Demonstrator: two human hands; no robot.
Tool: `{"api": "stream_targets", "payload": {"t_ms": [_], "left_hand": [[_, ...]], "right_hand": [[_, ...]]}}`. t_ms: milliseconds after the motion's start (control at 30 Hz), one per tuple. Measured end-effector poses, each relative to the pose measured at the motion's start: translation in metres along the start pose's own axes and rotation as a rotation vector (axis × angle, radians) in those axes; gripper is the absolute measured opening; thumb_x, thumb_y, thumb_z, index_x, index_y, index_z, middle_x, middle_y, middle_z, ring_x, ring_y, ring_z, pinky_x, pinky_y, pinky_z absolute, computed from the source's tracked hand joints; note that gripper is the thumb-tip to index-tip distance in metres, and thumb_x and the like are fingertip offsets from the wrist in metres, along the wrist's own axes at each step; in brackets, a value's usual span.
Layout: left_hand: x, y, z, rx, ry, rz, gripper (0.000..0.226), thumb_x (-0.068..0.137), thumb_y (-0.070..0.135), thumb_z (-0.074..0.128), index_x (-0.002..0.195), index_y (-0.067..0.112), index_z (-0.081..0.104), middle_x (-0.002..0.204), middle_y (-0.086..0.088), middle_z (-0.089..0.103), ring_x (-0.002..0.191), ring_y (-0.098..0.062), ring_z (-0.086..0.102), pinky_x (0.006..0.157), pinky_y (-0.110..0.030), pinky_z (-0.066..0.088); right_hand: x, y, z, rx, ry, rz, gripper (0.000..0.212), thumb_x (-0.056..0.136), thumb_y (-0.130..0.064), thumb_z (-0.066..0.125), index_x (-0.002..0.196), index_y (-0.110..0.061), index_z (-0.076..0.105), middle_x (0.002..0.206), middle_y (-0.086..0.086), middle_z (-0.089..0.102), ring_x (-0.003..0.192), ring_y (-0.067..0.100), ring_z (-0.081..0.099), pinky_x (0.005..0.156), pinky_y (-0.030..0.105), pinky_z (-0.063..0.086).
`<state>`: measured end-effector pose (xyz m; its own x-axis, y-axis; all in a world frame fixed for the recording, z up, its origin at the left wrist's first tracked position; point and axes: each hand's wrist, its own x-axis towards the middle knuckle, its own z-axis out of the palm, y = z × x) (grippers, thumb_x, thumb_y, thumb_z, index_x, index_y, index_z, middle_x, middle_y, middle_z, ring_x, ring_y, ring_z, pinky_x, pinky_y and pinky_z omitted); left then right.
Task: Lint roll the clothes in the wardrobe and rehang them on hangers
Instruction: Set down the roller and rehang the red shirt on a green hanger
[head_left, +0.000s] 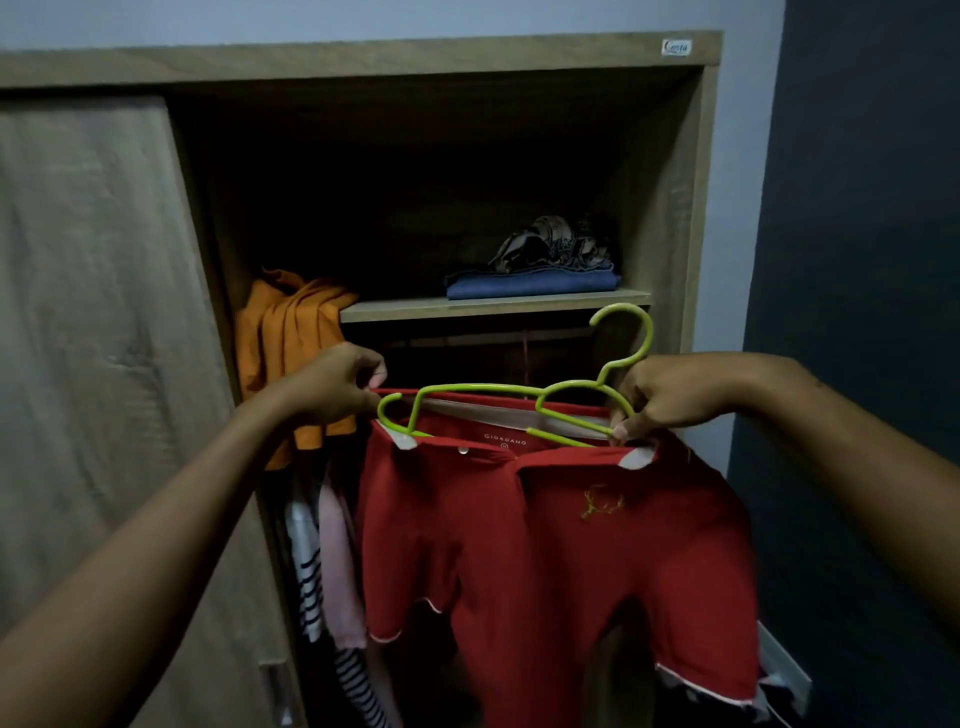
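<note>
A red polo shirt (550, 545) with a white-edged collar hangs in front of the open wardrobe, held up at its collar. My left hand (332, 384) pinches the left end of the collar. My right hand (670, 395) grips the right end of the collar together with a lime green plastic hanger (498, 400). The hanger lies tilted across the collar opening, its hook (631, 332) pointing up to the right. No lint roller is in view.
The wardrobe (696, 208) has a sliding door (88, 338) on the left. An orange garment (291, 338) hangs inside at left, with striped and pink clothes (322, 561) below. Folded clothes (535, 270) sit on the shelf. A dark wall stands at right.
</note>
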<state>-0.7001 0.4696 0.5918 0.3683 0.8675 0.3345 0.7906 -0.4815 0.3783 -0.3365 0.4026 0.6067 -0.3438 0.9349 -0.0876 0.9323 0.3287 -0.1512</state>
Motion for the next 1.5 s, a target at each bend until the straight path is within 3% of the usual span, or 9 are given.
{"api": "stream_targets", "payload": {"t_ms": [167, 333, 500, 767, 867, 1000, 1133, 1267, 1500], "left_hand": [[0.006, -0.001, 0.006, 0.068, 0.006, -0.014, 0.024, 0.082, 0.004, 0.070, 0.073, 0.016, 0.051, 0.086, -0.016, 0.064, 0.080, -0.030, 0.064, 0.069, -0.044, 0.056], [0.014, 0.000, 0.023, 0.207, 0.093, -0.017, 0.019, 0.078, 0.006, 0.074, 0.074, 0.007, 0.055, 0.076, -0.008, 0.063, 0.072, -0.022, 0.061, 0.061, -0.037, 0.052], [0.018, 0.011, 0.039, 0.427, 0.211, -0.008, 0.016, 0.078, 0.016, 0.075, 0.081, 0.010, 0.061, 0.084, -0.008, 0.063, 0.085, -0.026, 0.058, 0.068, -0.036, 0.051], [0.026, 0.035, 0.047, 0.639, 0.484, -0.002, 0.012, 0.080, 0.015, 0.069, 0.088, 0.011, 0.061, 0.092, -0.013, 0.063, 0.086, -0.037, 0.064, 0.063, -0.039, 0.046], [0.030, 0.050, 0.047, 0.463, 0.304, -0.020, 0.012, 0.077, 0.008, 0.065, 0.079, 0.017, 0.056, 0.092, -0.012, 0.064, 0.092, -0.034, 0.062, 0.070, -0.034, 0.045], [0.020, 0.065, 0.053, 0.162, -0.014, 0.047, 0.019, 0.077, 0.008, 0.063, 0.068, 0.016, 0.049, 0.068, -0.004, 0.057, 0.062, -0.018, 0.055, 0.051, -0.025, 0.041], [0.005, 0.077, 0.051, 0.016, -0.080, 0.079, 0.028, 0.079, 0.009, 0.063, 0.066, 0.018, 0.040, 0.056, 0.002, 0.050, 0.047, -0.011, 0.051, 0.043, -0.018, 0.039], [-0.010, 0.083, 0.046, -0.049, -0.237, 0.083, 0.027, 0.084, 0.015, 0.066, 0.066, 0.018, 0.045, 0.057, 0.001, 0.055, 0.052, -0.016, 0.059, 0.053, -0.030, 0.048], [-0.007, 0.063, 0.047, 0.219, -0.010, 0.169, 0.054, 0.071, 0.072, 0.065, 0.099, 0.026, 0.056, 0.097, 0.007, 0.057, 0.086, -0.008, 0.052, 0.074, -0.027, 0.048]], "right_hand": [[-0.007, -0.005, 0.001, -0.009, -0.017, 0.012, 0.017, 0.091, -0.032, 0.064, 0.093, -0.020, 0.076, 0.084, -0.009, 0.072, 0.081, 0.010, 0.066, 0.076, 0.029, 0.052], [-0.016, -0.016, 0.001, -0.083, -0.055, 0.049, 0.025, 0.089, -0.034, 0.066, 0.069, -0.019, 0.068, 0.062, -0.006, 0.059, 0.056, 0.009, 0.051, 0.054, 0.023, 0.040], [-0.021, -0.023, -0.002, -0.079, -0.084, 0.115, 0.023, 0.084, -0.033, 0.069, 0.076, -0.011, 0.069, 0.065, 0.003, 0.058, 0.052, 0.014, 0.047, 0.047, 0.024, 0.038], [-0.007, -0.035, 0.027, -0.304, 0.160, -0.045, 0.031, 0.085, -0.026, 0.058, 0.057, -0.017, 0.046, 0.063, 0.002, 0.047, 0.055, 0.019, 0.048, 0.048, 0.029, 0.038], [0.007, -0.031, 0.035, -0.188, 0.220, -0.056, 0.033, 0.090, -0.034, 0.058, 0.061, -0.019, 0.053, 0.067, -0.001, 0.051, 0.061, 0.020, 0.056, 0.048, 0.026, 0.037], [0.023, -0.017, 0.042, -0.061, 0.231, -0.087, 0.016, 0.088, -0.035, 0.067, 0.087, -0.020, 0.074, 0.073, -0.009, 0.062, 0.065, 0.007, 0.060, 0.053, 0.020, 0.039], [0.031, -0.006, 0.046, 0.030, 0.214, -0.104, 0.017, 0.088, -0.035, 0.068, 0.095, -0.022, 0.076, 0.070, -0.017, 0.058, 0.066, 0.002, 0.057, 0.058, 0.019, 0.040], [0.033, -0.004, 0.044, 0.027, 0.220, -0.149, 0.016, 0.090, -0.034, 0.067, 0.099, -0.024, 0.076, 0.068, -0.021, 0.059, 0.064, -0.002, 0.056, 0.056, 0.015, 0.036], [0.038, -0.005, 0.043, -0.043, 0.391, -0.221, 0.019, 0.091, -0.039, 0.064, 0.094, -0.024, 0.076, 0.060, -0.023, 0.051, 0.059, -0.005, 0.051, 0.054, 0.012, 0.029]]}}
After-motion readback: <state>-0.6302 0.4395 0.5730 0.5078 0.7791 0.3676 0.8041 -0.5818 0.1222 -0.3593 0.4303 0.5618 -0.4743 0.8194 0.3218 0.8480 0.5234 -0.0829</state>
